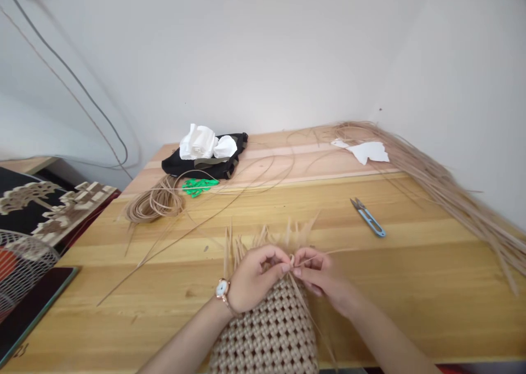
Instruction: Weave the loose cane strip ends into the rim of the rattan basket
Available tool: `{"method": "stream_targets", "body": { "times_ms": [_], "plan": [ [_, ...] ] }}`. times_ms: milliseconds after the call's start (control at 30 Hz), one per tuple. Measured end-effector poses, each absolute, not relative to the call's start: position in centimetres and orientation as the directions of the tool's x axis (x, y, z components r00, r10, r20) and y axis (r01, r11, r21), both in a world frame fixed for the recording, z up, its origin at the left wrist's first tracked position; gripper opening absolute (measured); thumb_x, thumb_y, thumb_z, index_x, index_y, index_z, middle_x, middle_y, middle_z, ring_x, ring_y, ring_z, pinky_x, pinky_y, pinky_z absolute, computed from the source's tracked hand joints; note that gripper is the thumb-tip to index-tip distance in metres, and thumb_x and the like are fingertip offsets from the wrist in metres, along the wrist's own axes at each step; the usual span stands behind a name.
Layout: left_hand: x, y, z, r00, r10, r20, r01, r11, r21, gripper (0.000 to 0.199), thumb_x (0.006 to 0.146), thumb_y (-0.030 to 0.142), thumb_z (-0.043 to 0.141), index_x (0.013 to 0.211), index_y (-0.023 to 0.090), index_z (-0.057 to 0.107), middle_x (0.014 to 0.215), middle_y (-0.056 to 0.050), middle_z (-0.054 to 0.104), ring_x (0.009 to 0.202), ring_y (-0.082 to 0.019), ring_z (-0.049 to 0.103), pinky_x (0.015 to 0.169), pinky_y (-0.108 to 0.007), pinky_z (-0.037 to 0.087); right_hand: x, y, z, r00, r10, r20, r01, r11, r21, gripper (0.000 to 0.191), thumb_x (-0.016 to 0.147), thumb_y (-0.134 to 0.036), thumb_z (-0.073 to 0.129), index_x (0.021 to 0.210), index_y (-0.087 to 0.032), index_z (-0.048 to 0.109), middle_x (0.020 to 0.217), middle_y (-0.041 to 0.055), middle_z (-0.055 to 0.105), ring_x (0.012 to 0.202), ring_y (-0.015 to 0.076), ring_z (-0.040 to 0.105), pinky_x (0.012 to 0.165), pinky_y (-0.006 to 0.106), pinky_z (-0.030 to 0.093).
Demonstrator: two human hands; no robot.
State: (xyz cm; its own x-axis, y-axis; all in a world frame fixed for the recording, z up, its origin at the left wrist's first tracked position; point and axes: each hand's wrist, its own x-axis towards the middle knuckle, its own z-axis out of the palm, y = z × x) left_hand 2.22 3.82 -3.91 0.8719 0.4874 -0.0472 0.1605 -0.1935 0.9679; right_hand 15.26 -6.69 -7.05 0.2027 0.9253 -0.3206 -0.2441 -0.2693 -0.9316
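A tan woven piece with an open knotted pattern lies at the table's front, loose strand ends standing up along its far edge. At its far right corner my left hand, with a watch on the wrist, pinches a strand against the weave. My right hand meets it there, thumb and fingers closed on a thin tan strand. The fingertips of both hands nearly touch. One long strand hangs from this corner down the right side of the weave. Exactly how the strands cross between the fingers is too small to tell.
Blue thread snips lie to the right. Behind are a strand coil, a green item and a black bag topped with white tissue. Long loose strands run along the right; a phone sits left.
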Motion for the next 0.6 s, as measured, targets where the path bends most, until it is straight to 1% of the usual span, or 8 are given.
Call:
{"method": "stream_targets", "body": {
  "times_ms": [67,133,233,300,333,400,533,600],
  "plan": [
    [2.5,3.8,-4.2,0.867,0.489,-0.093,0.196,-0.164,0.967,0.015,0.078,0.027,0.053,0.077,0.012,0.058,0.070,-0.003,0.060,0.066,-0.011,0.054,0.062,-0.021,0.042,15.2,-7.2,-7.2,0.264,0.925,-0.273,-0.216,-0.219,-0.952,0.028,0.069,-0.042,0.063,0.073,-0.017,0.051,0.049,-0.0082,0.041,0.038,0.0033,0.028,0.037,0.017,0.022],
    [2.8,3.8,-4.3,0.870,0.475,-0.132,0.228,-0.150,0.962,0.016,0.077,0.027,0.052,0.078,0.012,0.058,0.068,-0.002,0.059,0.061,-0.010,0.051,0.059,-0.020,0.041,15.3,-7.7,-7.2,0.323,0.922,-0.215,-0.155,-0.172,-0.973,0.025,0.071,-0.040,0.064,0.074,-0.016,0.057,0.053,-0.0048,0.048,0.043,0.0055,0.036,0.041,0.019,0.029],
    [3.2,3.8,-4.1,0.881,0.439,-0.175,0.271,-0.166,0.948,0.014,0.075,0.024,0.054,0.075,0.011,0.060,0.063,0.000,0.057,0.056,-0.009,0.047,0.054,-0.019,0.038,15.7,-8.1,-6.7,0.379,0.921,-0.089,-0.024,-0.086,-0.996,0.018,0.072,-0.035,0.065,0.074,-0.017,0.065,0.066,0.0011,0.060,0.060,0.0113,0.052,0.055,0.023,0.040],
    [3.3,3.7,-3.8,0.897,0.396,-0.196,0.289,-0.190,0.938,0.012,0.072,0.022,0.056,0.073,0.011,0.062,0.060,0.000,0.056,0.054,-0.008,0.045,0.052,-0.019,0.036,16.1,-8.2,-6.0,0.396,0.918,-0.006,0.064,-0.034,-0.997,0.015,0.073,-0.032,0.064,0.074,-0.017,0.068,0.071,0.0028,0.062,0.069,0.0141,0.055,0.063,0.026,0.042],
    [3.4,3.7,-3.6,0.908,0.365,-0.206,0.292,-0.200,0.935,0.011,0.071,0.021,0.057,0.072,0.011,0.063,0.060,0.001,0.057,0.053,-0.008,0.045,0.052,-0.019,0.036,16.3,-8.1,-5.5,0.398,0.917,0.023,0.101,-0.019,-0.995,0.014,0.074,-0.031,0.064,0.074,-0.018,0.070,0.070,0.0030,0.061,0.070,0.0143,0.054,0.064,0.026,0.043],
    [3.5,3.6,-3.4,0.927,0.302,-0.221,0.292,-0.215,0.932,0.009,0.070,0.019,0.058,0.070,0.012,0.063,0.059,0.001,0.058,0.053,-0.008,0.045,0.052,-0.019,0.036,16.5,-7.9,-4.6,0.378,0.925,0.045,0.153,-0.015,-0.988,0.014,0.076,-0.029,0.062,0.075,-0.018,0.071,0.070,0.0032,0.060,0.066,0.0129,0.053,0.059,0.024,0.043],
    [3.6,3.6,-3.2,0.944,0.228,-0.241,0.293,-0.233,0.928,0.011,0.069,0.012,0.053,0.069,0.012,0.064,0.060,0.001,0.059,0.054,-0.009,0.047,0.053,-0.019,0.037,16.7,-7.5,-3.4,0.301,0.954,-0.011,0.186,-0.069,-0.980,0.023,0.079,-0.033,0.057,0.075,-0.016,0.071,0.065,0.0022,0.059,0.045,0.0073,0.047,0.040,0.019,0.036],
    [3.5,3.6,-3.2,0.948,0.198,-0.250,0.293,-0.225,0.929,0.013,0.068,0.010,0.052,0.071,0.012,0.064,0.065,0.000,0.063,0.058,-0.010,0.051,0.055,-0.020,0.039,16.6,-7.3,-3.1,0.309,0.951,-0.030,0.214,-0.100,-0.972,0.023,0.078,-0.032,0.057,0.072,-0.015,0.071,0.062,0.0019,0.058,0.043,0.0071,0.046,0.039,0.019,0.035]
  ]
}}
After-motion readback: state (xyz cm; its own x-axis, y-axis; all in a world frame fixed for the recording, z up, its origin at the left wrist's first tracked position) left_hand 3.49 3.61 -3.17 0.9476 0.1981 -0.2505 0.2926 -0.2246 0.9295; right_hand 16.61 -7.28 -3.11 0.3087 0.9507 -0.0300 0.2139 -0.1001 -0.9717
